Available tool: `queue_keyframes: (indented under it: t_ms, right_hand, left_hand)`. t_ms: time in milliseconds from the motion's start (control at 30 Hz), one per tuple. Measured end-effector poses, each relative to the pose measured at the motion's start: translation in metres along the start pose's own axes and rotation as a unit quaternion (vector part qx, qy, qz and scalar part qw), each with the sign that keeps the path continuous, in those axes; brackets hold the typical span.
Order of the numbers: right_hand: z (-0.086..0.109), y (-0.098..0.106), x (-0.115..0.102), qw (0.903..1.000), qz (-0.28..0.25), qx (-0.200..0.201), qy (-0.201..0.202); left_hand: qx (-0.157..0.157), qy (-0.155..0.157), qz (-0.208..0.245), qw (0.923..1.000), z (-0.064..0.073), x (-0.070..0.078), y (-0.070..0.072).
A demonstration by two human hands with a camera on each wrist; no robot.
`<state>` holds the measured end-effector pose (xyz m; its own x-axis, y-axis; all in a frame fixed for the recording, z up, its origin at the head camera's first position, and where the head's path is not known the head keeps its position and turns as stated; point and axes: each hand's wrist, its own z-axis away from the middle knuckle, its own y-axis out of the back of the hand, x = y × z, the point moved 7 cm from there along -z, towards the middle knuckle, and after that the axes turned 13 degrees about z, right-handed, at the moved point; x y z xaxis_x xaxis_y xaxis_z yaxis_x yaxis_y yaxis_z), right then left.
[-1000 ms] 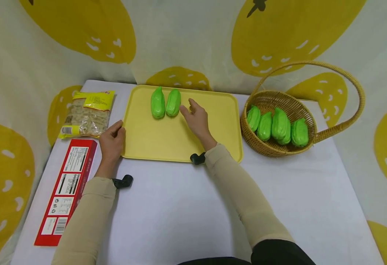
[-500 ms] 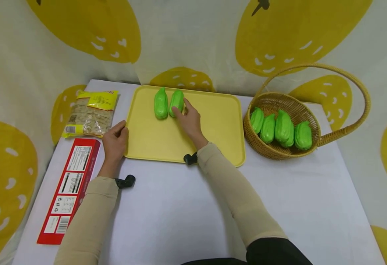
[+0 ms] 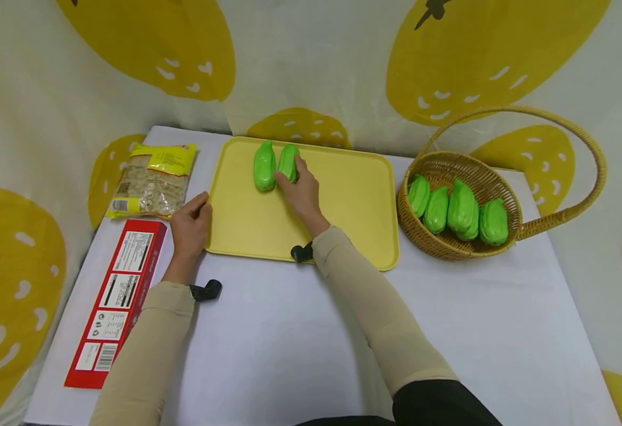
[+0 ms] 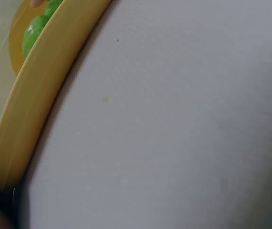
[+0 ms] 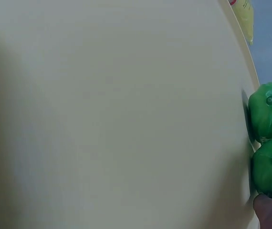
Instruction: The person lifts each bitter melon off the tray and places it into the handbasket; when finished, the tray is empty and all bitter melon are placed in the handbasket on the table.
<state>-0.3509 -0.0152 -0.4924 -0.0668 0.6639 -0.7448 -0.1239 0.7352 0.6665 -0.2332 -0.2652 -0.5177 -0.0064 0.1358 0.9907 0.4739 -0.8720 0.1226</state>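
Two shiny green, ribbed gourds lie side by side near the back left of a yellow tray [image 3: 343, 207]. My right hand [image 3: 303, 192] holds the right gourd [image 3: 288, 160] at its near end, thumb on its left side and fingers on its right. The left gourd [image 3: 265, 165] stands upright to the view beside it, close against it in the right wrist view. In that view only the tip of my right thumb [image 5: 269, 210] shows under the lower gourd [image 5: 271, 167]. My left hand [image 3: 191, 225] grips the tray's left edge, its fingertips partly hidden.
A wicker basket [image 3: 423, 236] with a tall handle stands right of the tray, several green gourds inside. Left of the tray lie a yellow-and-clear food packet [image 3: 154, 180] and a long red box [image 3: 116, 302]. A patterned curtain [image 3: 311, 59] hangs behind the table.
My right hand has moved left from beside the right gourd and taken hold of it. My left hand has stayed on the tray edge. The whole view has shifted slightly.
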Motion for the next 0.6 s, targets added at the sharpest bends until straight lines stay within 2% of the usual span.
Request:
queue_keyframes:
  t_ms: [300,600]
  right_hand:
    - [-0.0011,-0.0036,0.0025,0.9998,0.018,0.006,0.010]
    - [-0.0010,-0.0029,0.0033,0.9997,0.023,0.008,0.001]
  left_hand:
    - [-0.001,-0.004,-0.012,0.9999,-0.0006,-0.0007,-0.0001]
    - [-0.002,-0.003,-0.010,0.9999,-0.0008,-0.0001,-0.0005]
